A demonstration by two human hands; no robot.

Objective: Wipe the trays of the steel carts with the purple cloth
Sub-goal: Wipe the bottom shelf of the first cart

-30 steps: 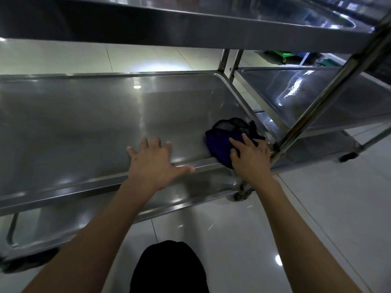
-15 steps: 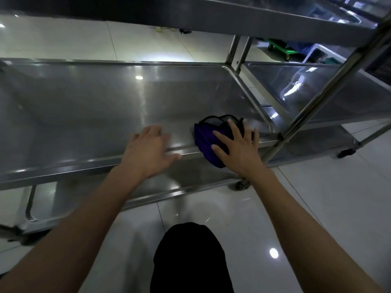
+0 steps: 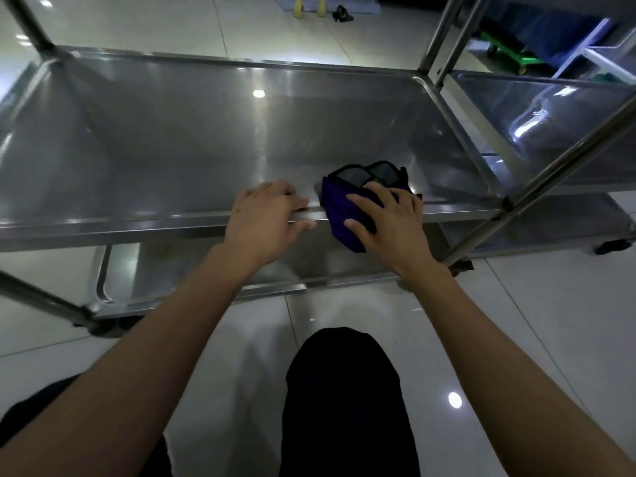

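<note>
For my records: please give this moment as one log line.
left hand grips tray rim | right hand presses purple cloth on rim

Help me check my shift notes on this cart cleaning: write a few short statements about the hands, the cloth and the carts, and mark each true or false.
1. The right hand presses on the purple cloth. True.
2. The cloth lies in the far left corner of the tray. False: it is draped over the near rim, towards the right end.
3. The left hand grips the tray's near rim beside the cloth. True.
4. The left hand holds a spray bottle. False: it holds only the rim.
5. A second steel cart stands to the right. True.
</note>
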